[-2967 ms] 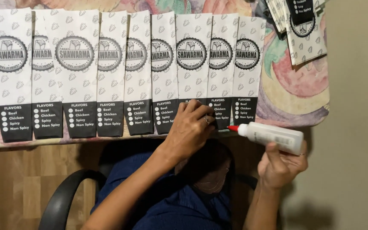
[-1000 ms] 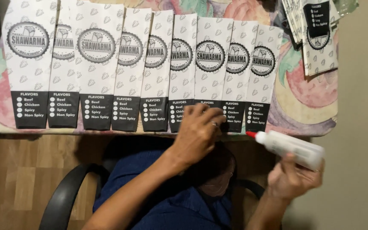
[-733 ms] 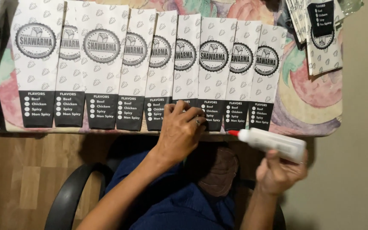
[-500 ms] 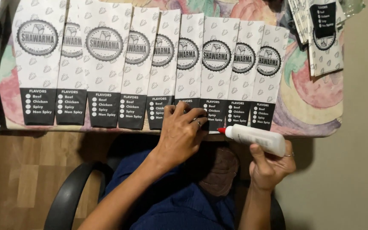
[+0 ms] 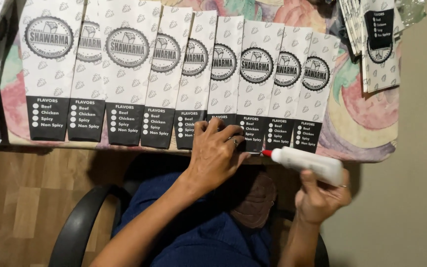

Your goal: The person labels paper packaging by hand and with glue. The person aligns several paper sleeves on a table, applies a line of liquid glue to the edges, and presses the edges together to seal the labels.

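Pointing left with its red tip, the glue bottle (image 5: 306,164) is held by the right hand (image 5: 320,198) just below the table (image 5: 366,143) edge, long axis running nearly level with the nozzle end tipped up a bit. The bottle is white and plastic, kinda slim, and the hand is closed around its rear end from underneath. The nozzle is parked right beside the bottom edge of a paper sleeve (image 5: 253,89) in the row.

That row of paper sleeves (image 5: 124,74) is laid side by side, overlapping, across a pastel floral tablecloth (image 5: 366,109). Each one is tall and narrow, white with a small grey pattern, a round dark badge near the top and a black band with white dots and lettering at the bottom. A smaller stack of the same sleeves (image 5: 379,44) is seen top right.

The left hand (image 5: 216,151) is pressed palm-down, fingers curled, on the black bands of the middle sleeves, nothing gripped. A black chair arm (image 5: 80,222) is visible below.
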